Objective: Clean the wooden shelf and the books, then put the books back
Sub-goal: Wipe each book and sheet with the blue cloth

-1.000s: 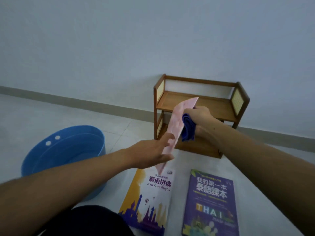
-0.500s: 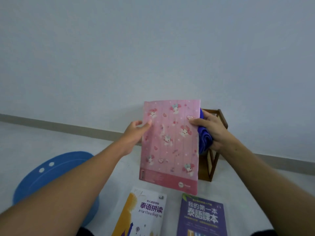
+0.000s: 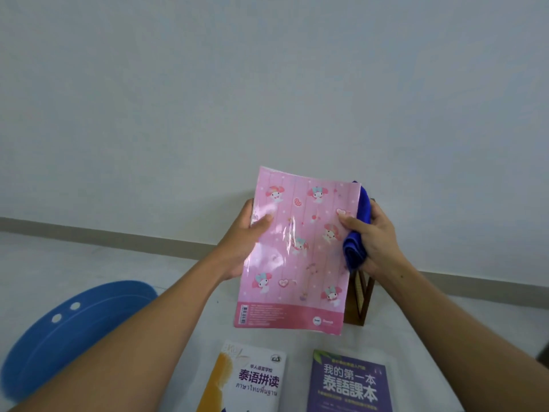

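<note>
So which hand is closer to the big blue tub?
Left. The left hand grips the pink book's left edge, up and right of the blue tub; the right hand, holding the blue cloth, is beyond the book.

**Single head-worn wide-angle view, facing forward and slightly down.**
The camera looks out over the person's forearms (image 3: pixel 148 331), close to the left hand (image 3: pixel 242 248) and right hand (image 3: pixel 375 236) that hold a pink cartoon-patterned book (image 3: pixel 297 263) at mid-frame; the pale plain wall (image 3: pixel 267 84) fills the upper half, and the white floor (image 3: pixel 89 263) runs across the bottom.
</note>
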Demonstrator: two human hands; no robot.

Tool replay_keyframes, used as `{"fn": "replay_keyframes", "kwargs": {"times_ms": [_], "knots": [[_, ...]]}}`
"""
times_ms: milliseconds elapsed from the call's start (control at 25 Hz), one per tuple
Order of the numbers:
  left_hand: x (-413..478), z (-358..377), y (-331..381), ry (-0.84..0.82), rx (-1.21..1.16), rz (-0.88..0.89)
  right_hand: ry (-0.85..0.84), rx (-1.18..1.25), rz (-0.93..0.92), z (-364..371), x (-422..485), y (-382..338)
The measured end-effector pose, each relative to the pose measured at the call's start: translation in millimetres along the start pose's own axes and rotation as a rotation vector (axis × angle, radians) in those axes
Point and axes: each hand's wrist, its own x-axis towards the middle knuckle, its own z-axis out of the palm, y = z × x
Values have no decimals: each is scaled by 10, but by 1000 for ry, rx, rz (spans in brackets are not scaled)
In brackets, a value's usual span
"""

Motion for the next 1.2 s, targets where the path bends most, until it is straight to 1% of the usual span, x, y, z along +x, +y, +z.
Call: {"fn": "replay_keyframes", "kwargs": {"times_ms": [80,120,200,240,280,320,400,520,560,680,760,800,880,960,1080,1120,1200], "knots": [[34,14,-24,-4,36,32,65,-84,-39,12,24,24],[48,20,-20,11,30,44,130,-124,-67,18,35,31],[69,38,1,53,9,57,306,-186,-183,42,24,8],[65,53,22,68,11,65,372,-230,-270,61,8,-19],[68,64,29,71,15,73,393,-284,-351,80,-16,-50],[76,77,35,59,12,77,371,-341,-418,111,-31,-79],[84,115,64,33,8,73,262,-495,-466,213,-67,-94],[85,226,85,-17,13,102,92,-959,-519,368,-80,37],[73,275,98,-28,-8,112,35,-1038,-544,427,-90,75],[43,382,122,-76,-107,88,-117,-1093,-685,589,-148,50],[56,390,112,-41,-133,99,-223,-1119,-785,610,-156,44],[73,370,105,-6,-120,123,-260,-1114,-806,583,-151,39],[91,318,110,40,-79,147,-252,-1116,-789,466,-90,43],[90,279,147,60,-74,118,-154,-1136,-727,331,-29,47],[107,281,181,62,-66,69,-7,-1121,-574,203,9,13],[116,297,174,65,-60,80,6,-1128,-544,193,9,2],[131,335,151,81,-69,98,-44,-1173,-549,224,-16,-11]]}}
